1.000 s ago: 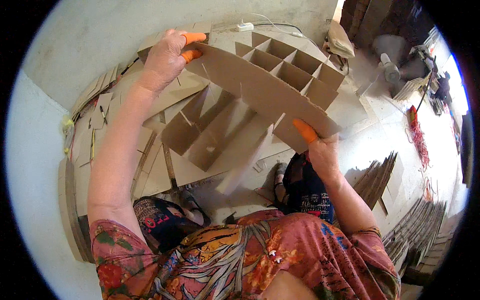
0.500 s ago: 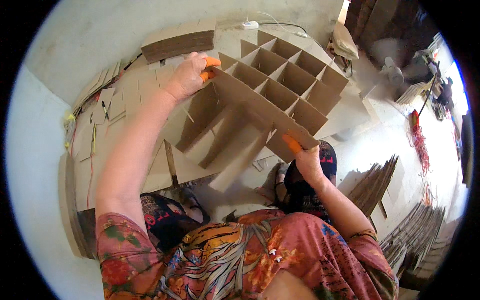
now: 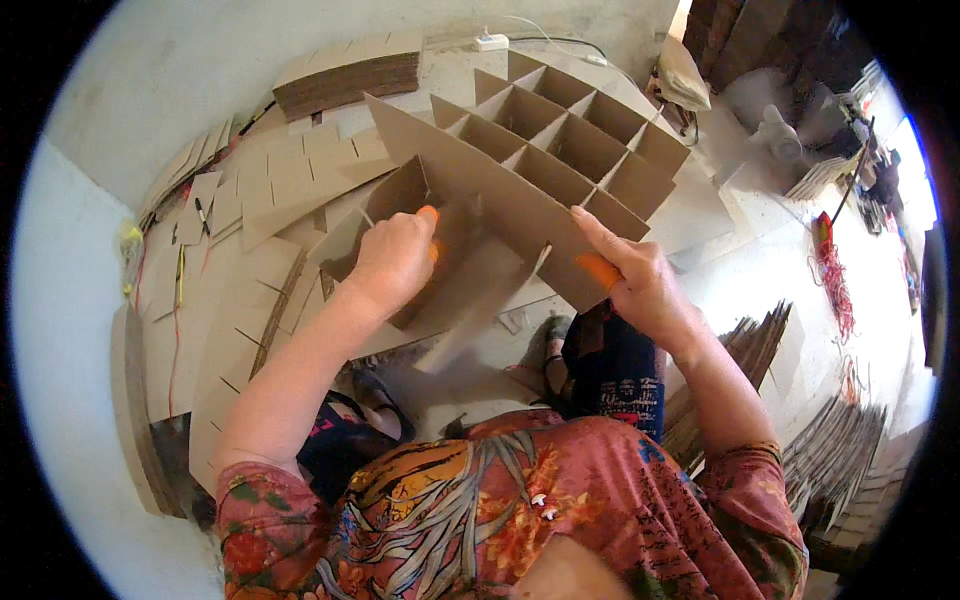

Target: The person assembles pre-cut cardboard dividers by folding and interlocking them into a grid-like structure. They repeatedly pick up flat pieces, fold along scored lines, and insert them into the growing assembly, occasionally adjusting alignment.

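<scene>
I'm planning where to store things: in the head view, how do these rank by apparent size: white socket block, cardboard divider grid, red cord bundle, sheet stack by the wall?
1. Cardboard divider grid, probably helped by nearness
2. Sheet stack
3. Red cord bundle
4. White socket block

cardboard grid (image 3: 585,145) with upright walls blocking the surface's (image 3: 447,68) far right part, stack (image 3: 350,88) standing at the far edge, gap between them, long panel (image 3: 490,185) barring the near side, passage above flat sheets (image 3: 285,185) toward the left edge
</scene>
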`<action>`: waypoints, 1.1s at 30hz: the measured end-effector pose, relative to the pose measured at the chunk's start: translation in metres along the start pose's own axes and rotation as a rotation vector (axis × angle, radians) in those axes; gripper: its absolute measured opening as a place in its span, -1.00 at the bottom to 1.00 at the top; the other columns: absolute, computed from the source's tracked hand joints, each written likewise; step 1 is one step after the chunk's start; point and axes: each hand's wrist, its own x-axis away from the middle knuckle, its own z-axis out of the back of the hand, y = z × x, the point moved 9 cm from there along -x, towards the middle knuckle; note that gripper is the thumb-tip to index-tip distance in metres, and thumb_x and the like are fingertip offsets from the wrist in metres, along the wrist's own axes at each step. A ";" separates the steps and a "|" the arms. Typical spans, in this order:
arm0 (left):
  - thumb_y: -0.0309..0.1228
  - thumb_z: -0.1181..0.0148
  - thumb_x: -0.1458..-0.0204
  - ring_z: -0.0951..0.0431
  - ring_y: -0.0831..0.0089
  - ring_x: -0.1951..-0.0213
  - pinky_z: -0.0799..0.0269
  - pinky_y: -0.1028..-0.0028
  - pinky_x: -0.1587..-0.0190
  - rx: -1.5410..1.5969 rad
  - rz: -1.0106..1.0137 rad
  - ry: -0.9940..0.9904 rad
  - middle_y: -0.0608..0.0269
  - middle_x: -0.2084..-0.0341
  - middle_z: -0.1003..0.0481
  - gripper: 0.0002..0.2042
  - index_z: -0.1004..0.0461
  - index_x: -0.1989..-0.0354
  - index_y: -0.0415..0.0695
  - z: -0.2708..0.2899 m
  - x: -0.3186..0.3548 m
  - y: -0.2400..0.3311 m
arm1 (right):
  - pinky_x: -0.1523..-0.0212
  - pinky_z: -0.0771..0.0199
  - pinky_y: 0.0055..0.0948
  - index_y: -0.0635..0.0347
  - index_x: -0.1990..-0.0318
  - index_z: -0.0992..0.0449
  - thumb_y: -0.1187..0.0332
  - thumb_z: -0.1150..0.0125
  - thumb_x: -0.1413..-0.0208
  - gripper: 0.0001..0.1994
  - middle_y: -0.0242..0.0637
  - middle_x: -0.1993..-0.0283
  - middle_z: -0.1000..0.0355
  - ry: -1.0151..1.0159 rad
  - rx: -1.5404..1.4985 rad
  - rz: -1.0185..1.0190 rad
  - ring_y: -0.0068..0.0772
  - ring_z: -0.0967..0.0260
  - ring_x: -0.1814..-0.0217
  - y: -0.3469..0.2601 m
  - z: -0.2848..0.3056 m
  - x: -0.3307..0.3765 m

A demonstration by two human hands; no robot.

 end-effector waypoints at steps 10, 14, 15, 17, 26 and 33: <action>-0.35 -0.18 0.00 -0.53 0.29 0.39 -0.40 0.37 0.29 0.497 -0.033 0.018 0.00 0.45 -0.52 -0.72 -0.45 0.16 -0.26 0.004 0.000 0.001 | 0.31 -0.43 -0.23 0.07 -0.20 -0.21 0.58 -0.08 0.05 -0.43 0.05 0.31 -0.44 -0.188 0.155 -0.077 0.08 -0.42 0.32 0.034 -0.036 0.019; -0.26 -0.19 0.00 -0.54 0.17 0.34 -0.42 0.32 0.28 0.601 0.131 0.486 -0.03 0.37 -0.54 -0.66 -0.46 0.12 -0.24 0.049 -0.004 -0.099 | 0.42 -0.36 -0.17 0.10 -0.15 -0.28 0.62 -0.01 0.11 -0.44 -0.03 0.47 -0.39 -0.015 0.184 -0.022 0.02 -0.37 0.47 0.040 -0.022 0.011; -0.27 -0.19 0.01 -0.54 0.16 0.32 -0.42 0.30 0.25 0.579 0.223 0.514 -0.02 0.36 -0.54 -0.65 -0.45 0.09 -0.23 0.055 -0.006 -0.125 | 0.42 -0.36 -0.18 0.10 -0.14 -0.29 0.63 -0.02 0.12 -0.44 -0.03 0.48 -0.38 -0.009 0.191 -0.023 0.01 -0.37 0.47 0.044 -0.023 0.011; -0.29 -0.17 0.01 -0.51 0.16 0.21 -0.40 0.31 0.16 0.358 0.362 0.414 -0.02 0.23 -0.50 -0.60 -0.38 0.01 -0.20 0.016 -0.013 -0.210 | 0.41 -0.36 -0.18 0.11 -0.14 -0.30 0.64 -0.02 0.12 -0.45 -0.03 0.47 -0.38 -0.050 0.140 -0.075 0.01 -0.37 0.47 0.045 -0.034 0.007; -0.48 -0.02 0.05 -0.39 0.06 0.02 -0.33 0.21 0.02 -0.349 0.412 0.282 0.00 0.08 -0.39 -0.68 -0.33 0.05 -0.20 -0.066 -0.061 -0.261 | 0.34 -0.40 -0.20 0.03 -0.15 -0.29 0.63 -0.05 0.07 -0.45 0.05 0.32 -0.43 0.043 0.159 -0.109 0.06 -0.41 0.34 0.071 -0.027 -0.001; -0.35 -0.05 0.01 -0.50 0.04 0.30 -0.37 0.13 0.29 -0.235 0.405 0.318 0.06 0.42 -0.52 -0.85 -0.49 0.34 -0.11 -0.012 -0.066 -0.286 | 0.30 -0.41 -0.21 0.04 -0.16 -0.28 0.56 -0.11 0.03 -0.48 0.05 0.28 -0.43 0.008 0.188 -0.136 0.07 -0.40 0.30 0.070 -0.034 0.000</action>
